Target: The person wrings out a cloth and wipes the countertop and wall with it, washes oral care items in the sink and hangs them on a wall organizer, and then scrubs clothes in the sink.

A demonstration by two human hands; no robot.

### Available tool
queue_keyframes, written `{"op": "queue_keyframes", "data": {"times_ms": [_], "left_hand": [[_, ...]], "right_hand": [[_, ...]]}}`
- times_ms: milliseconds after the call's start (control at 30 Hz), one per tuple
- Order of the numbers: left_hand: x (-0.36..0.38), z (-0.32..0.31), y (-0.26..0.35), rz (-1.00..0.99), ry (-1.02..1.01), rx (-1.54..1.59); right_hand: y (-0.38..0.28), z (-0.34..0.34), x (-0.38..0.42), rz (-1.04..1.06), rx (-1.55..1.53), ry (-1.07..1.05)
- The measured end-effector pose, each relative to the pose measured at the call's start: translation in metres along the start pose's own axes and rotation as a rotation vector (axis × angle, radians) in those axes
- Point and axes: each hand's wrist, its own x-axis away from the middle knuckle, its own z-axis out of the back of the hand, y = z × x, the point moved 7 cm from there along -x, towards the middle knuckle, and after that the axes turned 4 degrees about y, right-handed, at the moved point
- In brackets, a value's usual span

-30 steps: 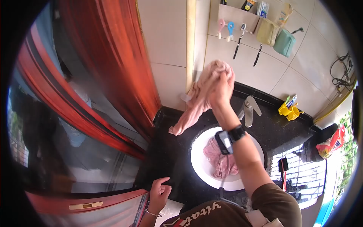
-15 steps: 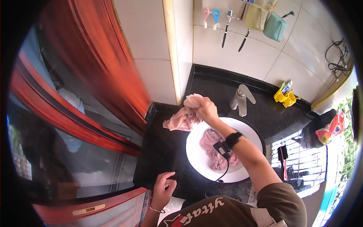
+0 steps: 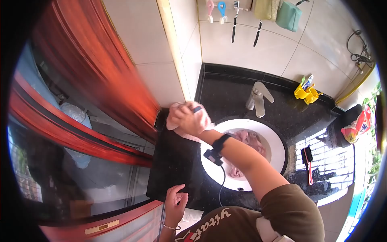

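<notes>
My right hand (image 3: 188, 120), a black band and a small wired box at its wrist, is closed on a bunched pink cloth (image 3: 204, 120) on the counter left of the basin. A small dark patch shows by its fingertips. More pink cloth (image 3: 252, 139) lies in the white round basin (image 3: 210, 171), partly hidden beneath my right forearm. My left hand (image 3: 176, 198) hovers by the counter's front edge, holding nothing, its fingers loosely bent and apart from the thumb.
Behind the basin stands a metal faucet (image 3: 258, 100). A yellow double cup (image 3: 307, 94) with tubes is at the back right. On the black counter (image 3: 171, 169), a hairbrush (image 3: 308, 163) lies right of the basin. Toothbrushes hang on the wall; a red door (image 3: 96, 72) is at left.
My right hand has moved left and down over the pink cloth, bunching it toward the counter's left side. The view has shifted slightly; my left hand stays where it was.
</notes>
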Motion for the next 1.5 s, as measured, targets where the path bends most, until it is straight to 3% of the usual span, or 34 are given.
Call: {"op": "queue_keyframes", "data": {"times_ms": [100, 200, 300, 367, 433, 467, 567, 633, 667, 700, 767, 833, 900, 967, 1033, 1067, 1100, 1167, 1233, 1300, 1333, 1400, 1500], "left_hand": [[0.0, 0.002, 0.0, 0.014, -0.008, -0.011], [0.003, 0.003, -0.004, 0.033, -0.023, -0.013], [-0.002, 0.006, -0.009, 0.031, -0.013, -0.01], [0.0, 0.008, -0.016, 0.05, 0.011, -0.006], [-0.009, 0.008, -0.015, -0.054, -0.012, -0.179], [-0.011, 0.008, -0.013, -0.077, 0.003, -0.209], [-0.012, 0.01, -0.01, -0.062, 0.057, -0.136], [-0.011, 0.011, -0.008, -0.062, 0.072, -0.119], [-0.01, 0.011, -0.009, -0.074, 0.045, -0.118], [-0.01, 0.011, -0.009, -0.089, 0.018, -0.119], [-0.01, 0.016, -0.013, -0.097, 0.028, -0.154], [-0.009, 0.023, -0.011, -0.112, 0.076, -0.146], [-0.003, 0.027, -0.014, -0.097, 0.1, -0.12], [0.004, 0.032, -0.017, -0.076, 0.126, -0.095], [0.013, 0.035, -0.021, -0.029, 0.11, -0.081], [0.018, 0.039, -0.024, -0.04, 0.125, -0.084], [0.023, 0.042, -0.029, -0.034, 0.137, -0.078], [0.034, 0.058, -0.043, -0.015, 0.226, 0.006], [0.046, 0.082, -0.061, 0.006, 0.43, 0.02], [0.055, 0.105, -0.077, 0.02, 0.578, 0.121], [0.056, 0.11, -0.075, 0.021, 0.575, 0.122], [0.057, 0.126, -0.066, -0.007, 0.699, 0.189], [0.054, 0.124, -0.046, -0.048, 0.69, 0.102]], "right_hand": [[-0.076, 0.098, 0.001, -0.114, 0.757, -0.03], [0.001, 0.154, 0.046, -0.71, 0.601, 0.087], [0.001, 0.219, 0.017, -0.591, 0.474, 0.38], [0.024, 0.223, 0.02, -0.75, 0.582, 0.448], [0.117, 0.155, 0.078, -0.777, 0.935, -0.247], [0.061, 0.154, 0.058, -0.82, 0.708, 0.016], [-0.059, 0.094, 0.043, -0.391, 0.867, -0.035], [-0.102, 0.07, 0.046, -0.213, 0.637, -0.103], [-0.106, 0.062, 0.047, -0.315, 0.28, -0.156], [-0.131, 0.053, 0.033, -0.133, 0.232, -0.261], [-0.158, 0.064, -0.018, 0.076, 0.363, -0.098], [-0.154, 0.075, -0.062, 0.093, 0.678, 0.038], [-0.097, 0.039, -0.067, 0.026, 0.831, -0.18], [-0.07, 0.007, -0.047, 0.089, 0.791, -0.246], [-0.08, -0.007, -0.043, -0.105, 0.777, -0.203], [-0.08, -0.015, -0.033, -0.133, 0.713, -0.028], [-0.089, -0.024, -0.033, -0.126, 0.706, -0.038], [-0.097, -0.043, -0.021, -0.368, 0.578, -0.166], [-0.145, -0.08, 0.007, -0.144, 0.603, -0.195], [-0.207, -0.104, 0.03, -0.048, 0.404, -0.238], [-0.231, -0.122, 0.045, -0.009, 0.298, -0.415], [-0.273, -0.12, 0.063, 0.059, 0.159, -0.588], [-0.3, -0.068, 0.099, 0.162, 0.075, -0.652]]}}
